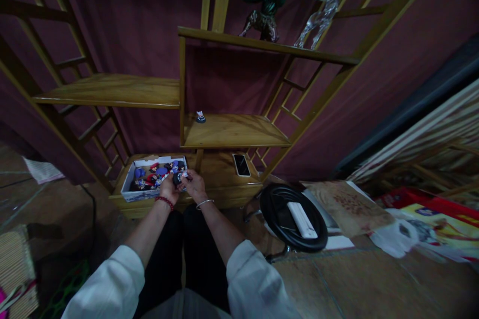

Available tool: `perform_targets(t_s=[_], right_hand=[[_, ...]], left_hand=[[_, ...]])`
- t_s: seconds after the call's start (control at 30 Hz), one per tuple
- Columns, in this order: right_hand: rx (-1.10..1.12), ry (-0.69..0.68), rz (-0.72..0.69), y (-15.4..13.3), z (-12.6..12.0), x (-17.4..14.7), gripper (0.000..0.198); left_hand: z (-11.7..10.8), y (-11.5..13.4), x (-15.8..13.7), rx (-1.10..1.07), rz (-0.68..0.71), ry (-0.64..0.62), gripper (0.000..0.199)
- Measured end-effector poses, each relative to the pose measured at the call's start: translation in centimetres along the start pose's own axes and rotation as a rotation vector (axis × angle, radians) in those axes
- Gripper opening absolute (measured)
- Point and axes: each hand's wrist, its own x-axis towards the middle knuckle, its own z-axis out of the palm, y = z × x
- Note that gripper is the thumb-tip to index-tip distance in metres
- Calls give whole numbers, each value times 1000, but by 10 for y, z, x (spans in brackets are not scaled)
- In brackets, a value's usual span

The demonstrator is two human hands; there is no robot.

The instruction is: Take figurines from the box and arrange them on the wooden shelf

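Note:
Both hands meet over the lowest board, at the right edge of an open white box (140, 195) full of small red, blue and black figurines (161, 171). Between them is a small dark-and-white figurine (179, 177). My left hand (169, 189), with a red bead bracelet at the wrist, is closed around its lower left side. The fingers of my right hand (195, 185), which has a silver bangle, pinch it from the right. Part of the figurine is hidden by the fingers. A similar small figurine (200, 117) stands alone on the middle shelf (235, 132).
A phone (241, 165) lies on the lowest board to the right. Above stand a green figure (265, 7) and a clear deer-like ornament (324, 12). To my right is a black round stool (273, 209) bearing a white box (302, 220); bags and cardboard (348, 204) lie beyond.

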Motion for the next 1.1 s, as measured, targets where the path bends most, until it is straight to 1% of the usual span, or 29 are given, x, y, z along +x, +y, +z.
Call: perform_targets(t_s=[0.1,0.27,0.47,0.7,1.1], right_hand=[[16,-5,27,2,-1,0,16],[85,-12,33,6,-2,-1,15],[176,-18,41,12,-1,-3,18],[193,-34,31,13,-3,-4,19],[178,-72,-7,7,-9,-8,21]], left_hand=[[0,1,-6,-19,-2,22,16],[-5,-1,-11,-43,-21,-9,17],[-8,-2,-13,-49,-27,4,17],[-8,0,-19,-47,-46,14,15],[-10,2,-20,11,-66,-28,12]])
